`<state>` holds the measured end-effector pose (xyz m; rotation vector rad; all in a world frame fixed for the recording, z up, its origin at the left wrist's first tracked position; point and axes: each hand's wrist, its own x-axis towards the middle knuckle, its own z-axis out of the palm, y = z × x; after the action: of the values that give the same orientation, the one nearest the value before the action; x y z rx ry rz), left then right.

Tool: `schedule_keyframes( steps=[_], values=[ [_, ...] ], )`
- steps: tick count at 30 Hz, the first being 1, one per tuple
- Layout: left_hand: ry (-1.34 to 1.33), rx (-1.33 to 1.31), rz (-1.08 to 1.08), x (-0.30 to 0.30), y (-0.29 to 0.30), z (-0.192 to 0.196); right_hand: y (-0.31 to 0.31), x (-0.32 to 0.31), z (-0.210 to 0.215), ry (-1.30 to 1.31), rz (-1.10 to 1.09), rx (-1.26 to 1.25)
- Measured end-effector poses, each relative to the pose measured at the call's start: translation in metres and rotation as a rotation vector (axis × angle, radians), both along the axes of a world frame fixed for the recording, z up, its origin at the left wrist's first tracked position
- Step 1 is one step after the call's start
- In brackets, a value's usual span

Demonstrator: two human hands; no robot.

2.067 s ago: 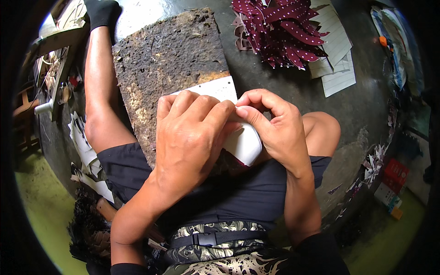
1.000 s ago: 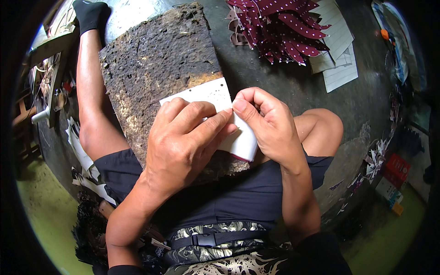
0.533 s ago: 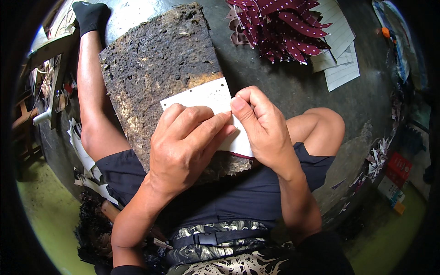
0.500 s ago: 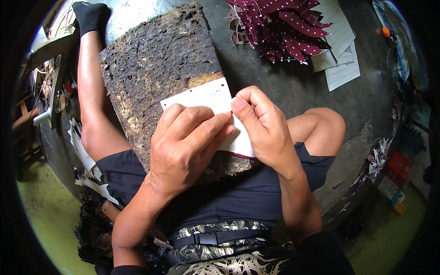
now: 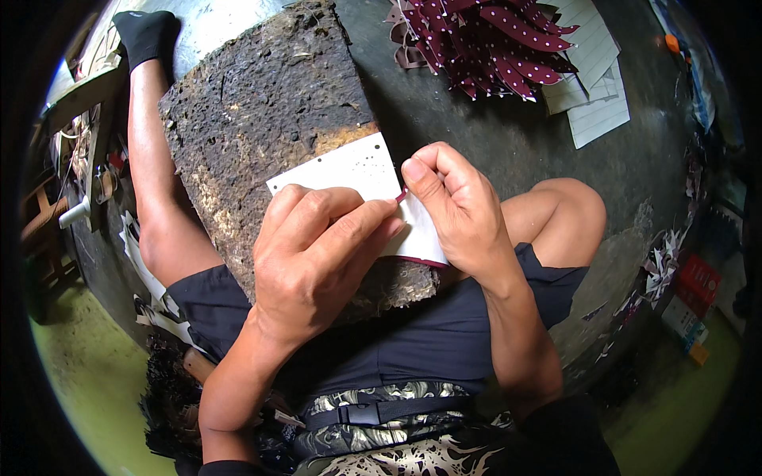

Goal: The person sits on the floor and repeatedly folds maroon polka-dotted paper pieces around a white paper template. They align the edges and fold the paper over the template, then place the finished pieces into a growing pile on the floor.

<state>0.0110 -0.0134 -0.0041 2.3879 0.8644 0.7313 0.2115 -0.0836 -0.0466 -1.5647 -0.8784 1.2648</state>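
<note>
A worn, dark, pitted board point(image 5: 262, 103) leans across my lap. On its lower right part lies a white sheet point(image 5: 341, 170) with small dark dots and a few round marks. A thin maroon edge point(image 5: 421, 260) shows along the sheet's lower side, and a bit of maroon appears by my left fingertips. My left hand point(image 5: 305, 254) is closed, its index finger and thumb pinching the sheet near its right edge. Just right of that edge, my right hand point(image 5: 460, 210) is closed, thumb pressed to the curled index finger; anything between them is too small to make out.
Beyond the board, on the dark floor, lie a bundle of maroon polka-dot cloth pieces point(image 5: 492, 44) and lined paper sheets point(image 5: 599, 111). Scraps point(image 5: 660, 266) and a red packet point(image 5: 696, 287) are at the right. Wooden furniture point(image 5: 83, 95) stands at the left.
My right thumb and index finger have moved slightly away from the left fingertips, and more maroon edge shows between the hands. The whole view has shifted a little.
</note>
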Motion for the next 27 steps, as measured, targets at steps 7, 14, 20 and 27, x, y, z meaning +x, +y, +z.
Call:
schedule_keyframes(
  steps=[7, 14, 20, 27],
  values=[
    [-0.007, -0.001, -0.013, 0.0, 0.001, 0.0, -0.001, 0.004, -0.011, 0.0, 0.009, -0.028],
    [0.001, 0.008, -0.029, 0.0, 0.003, 0.001, 0.0, 0.008, -0.02, -0.071, 0.006, -0.047],
    [0.0, 0.003, -0.039, 0.001, 0.004, 0.001, 0.001, 0.012, -0.026, -0.09, -0.002, -0.069],
    [-0.006, 0.011, -0.046, 0.0, 0.004, 0.0, 0.003, 0.017, -0.032, -0.193, -0.007, -0.098]
  ],
)
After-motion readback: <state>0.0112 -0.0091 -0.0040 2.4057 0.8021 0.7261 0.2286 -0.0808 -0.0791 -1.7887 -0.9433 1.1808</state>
